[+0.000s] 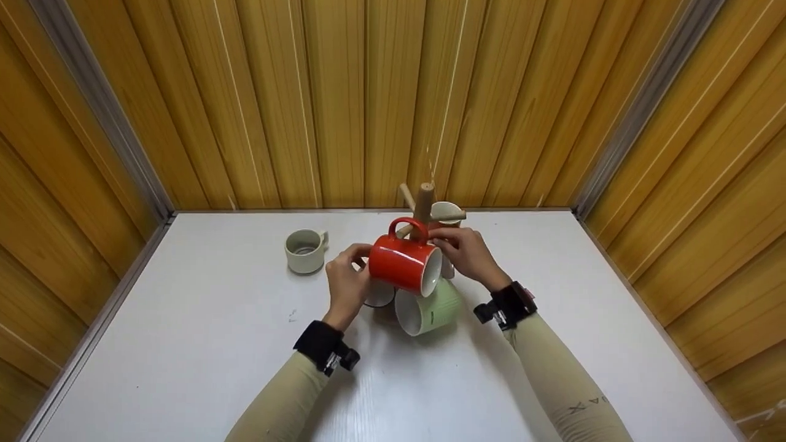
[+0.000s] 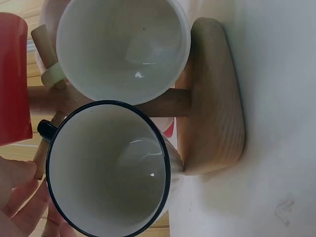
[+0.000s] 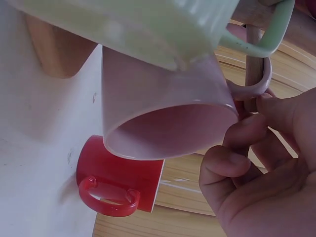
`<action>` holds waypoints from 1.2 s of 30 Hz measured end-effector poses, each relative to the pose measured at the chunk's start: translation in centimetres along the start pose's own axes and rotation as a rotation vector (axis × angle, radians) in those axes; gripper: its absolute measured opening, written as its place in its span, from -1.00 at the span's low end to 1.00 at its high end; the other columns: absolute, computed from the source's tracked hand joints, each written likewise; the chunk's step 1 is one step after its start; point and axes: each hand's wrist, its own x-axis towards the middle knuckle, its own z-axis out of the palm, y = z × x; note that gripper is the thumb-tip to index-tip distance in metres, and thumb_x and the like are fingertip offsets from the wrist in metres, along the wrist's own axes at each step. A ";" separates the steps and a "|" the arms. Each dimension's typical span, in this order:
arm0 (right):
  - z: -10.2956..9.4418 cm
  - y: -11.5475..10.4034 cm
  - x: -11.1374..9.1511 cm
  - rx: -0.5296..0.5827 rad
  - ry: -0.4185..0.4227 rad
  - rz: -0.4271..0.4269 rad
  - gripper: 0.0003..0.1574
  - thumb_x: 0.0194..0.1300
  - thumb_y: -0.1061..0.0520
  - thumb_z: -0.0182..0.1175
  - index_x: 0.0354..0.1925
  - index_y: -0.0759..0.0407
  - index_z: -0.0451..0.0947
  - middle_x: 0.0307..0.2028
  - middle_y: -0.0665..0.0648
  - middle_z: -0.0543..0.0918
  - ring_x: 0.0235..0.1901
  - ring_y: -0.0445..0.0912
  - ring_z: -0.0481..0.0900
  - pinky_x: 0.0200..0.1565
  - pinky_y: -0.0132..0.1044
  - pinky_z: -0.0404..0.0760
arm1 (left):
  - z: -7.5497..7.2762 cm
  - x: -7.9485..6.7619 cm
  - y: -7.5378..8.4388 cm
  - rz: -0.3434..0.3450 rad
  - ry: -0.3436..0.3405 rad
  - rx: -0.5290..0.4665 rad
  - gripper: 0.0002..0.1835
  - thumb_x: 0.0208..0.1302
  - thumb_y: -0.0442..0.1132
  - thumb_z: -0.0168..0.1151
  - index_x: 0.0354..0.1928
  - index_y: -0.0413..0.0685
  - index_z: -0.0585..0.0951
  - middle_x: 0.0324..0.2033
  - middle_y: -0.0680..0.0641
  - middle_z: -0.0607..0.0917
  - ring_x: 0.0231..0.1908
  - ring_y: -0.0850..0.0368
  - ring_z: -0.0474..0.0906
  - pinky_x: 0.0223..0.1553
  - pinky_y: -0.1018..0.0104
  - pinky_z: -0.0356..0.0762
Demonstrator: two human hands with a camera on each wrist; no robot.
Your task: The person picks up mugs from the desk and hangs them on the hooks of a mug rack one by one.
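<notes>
A wooden mug tree holds several mugs by their handles on its pegs. One is a red mug, which hangs high at the front. Below it are a pale green ribbed mug and a white mug with a dark rim. My left hand is left of the red mug; its fingers pinch a peg end by the dark-rimmed mug's handle. On the other side, my right hand pinches a peg end beside the handle of a pink mug.
A pale grey-green mug stands on the white table, left of the tree. Behind the tree stands another red mug, upright on the table. Wood-patterned panels enclose the table at the back and sides.
</notes>
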 end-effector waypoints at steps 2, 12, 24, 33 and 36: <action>-0.1 0.0 -0.4 0.001 0.011 0.004 -0.78 0.41 0.25 0.30 -0.04 0.11 0.79 -0.12 0.12 0.78 -0.25 -0.03 0.56 -0.19 -0.21 0.53 | 0.1 0.2 -0.1 -0.006 -0.009 0.005 -0.81 0.13 -0.49 0.40 -0.21 -0.16 0.79 -0.34 -0.06 0.82 -0.45 0.09 0.60 -0.37 0.21 0.56; 1.1 -0.7 -1.4 -0.011 0.076 -0.031 -0.81 0.42 0.19 0.30 -0.08 0.02 0.81 -0.30 0.06 0.76 -0.43 -0.08 0.48 -0.36 -0.26 0.44 | -0.6 1.1 -1.3 0.010 0.000 0.047 -0.77 0.00 -0.57 0.39 -0.30 -0.16 0.80 -0.44 -0.07 0.80 -0.43 0.00 0.66 -0.31 0.07 0.58; 1.4 -1.0 -2.4 -0.028 0.109 -0.022 -0.79 0.42 0.17 0.31 -0.05 -0.03 0.81 -0.55 0.00 0.59 -0.54 -0.15 0.39 -0.46 -0.30 0.37 | -0.9 0.3 -1.7 -0.004 0.013 0.065 -0.72 0.07 -0.56 0.36 -0.15 -0.21 0.79 -0.27 -0.16 0.79 -0.30 -0.12 0.67 -0.25 0.03 0.60; 1.5 -0.8 -2.1 -0.007 0.108 -0.016 -0.79 0.44 0.15 0.30 -0.04 0.03 0.80 -0.46 0.04 0.66 -0.52 -0.13 0.42 -0.43 -0.28 0.39 | -2.2 -3.6 1.0 -0.028 0.078 0.079 -0.81 0.15 -0.47 0.35 -0.22 -0.22 0.56 -0.29 -0.14 0.61 -0.26 -0.12 0.50 -0.19 0.17 0.45; 1.3 -0.6 -1.7 -0.010 0.108 -0.017 -0.80 0.43 0.15 0.30 -0.05 0.03 0.80 -0.46 0.04 0.66 -0.52 -0.13 0.43 -0.43 -0.28 0.40 | -2.2 -5.3 2.3 -0.050 0.019 0.068 -0.74 0.11 -0.41 0.42 -0.18 -0.22 0.55 -0.25 -0.15 0.61 -0.23 -0.12 0.48 -0.18 0.19 0.41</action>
